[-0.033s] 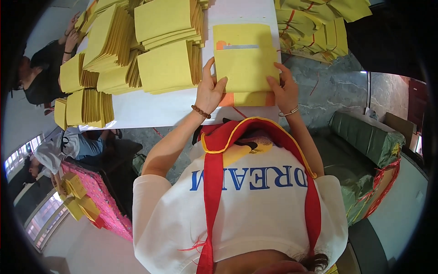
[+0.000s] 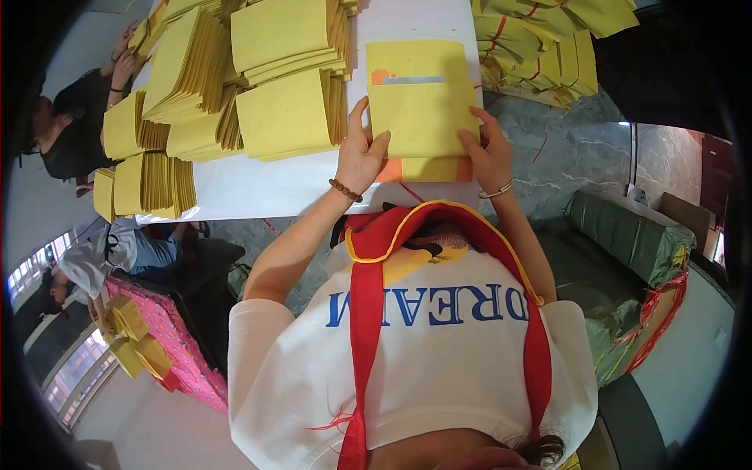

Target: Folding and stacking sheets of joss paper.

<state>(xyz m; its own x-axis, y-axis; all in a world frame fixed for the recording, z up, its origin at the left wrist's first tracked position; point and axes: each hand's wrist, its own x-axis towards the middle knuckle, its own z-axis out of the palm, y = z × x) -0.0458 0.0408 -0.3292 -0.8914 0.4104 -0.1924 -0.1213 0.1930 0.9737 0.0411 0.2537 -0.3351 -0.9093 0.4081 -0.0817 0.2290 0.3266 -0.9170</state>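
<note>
A folded yellow paper sheet (image 2: 423, 117) lies at the front right of the white table, with an orange and blue-grey patch showing above its folded edge. An orange strip (image 2: 427, 170) shows along its near side. My left hand (image 2: 362, 160) grips its left edge, thumb on top and fingers along the side. At the opposite edge my right hand (image 2: 491, 150) pinches it the same way. How many layers lie between my fingers is hidden. Just left of it stand thick stacks of folded yellow paper (image 2: 286, 113).
More yellow paper bundles (image 2: 540, 51), tied with red string, sit beyond the table's right edge. A green wrapped bale (image 2: 627, 235) lies at right. One person (image 2: 74, 129) handles paper at far left; another (image 2: 117, 247) is by a pink-covered surface (image 2: 168, 333) with yellow packets.
</note>
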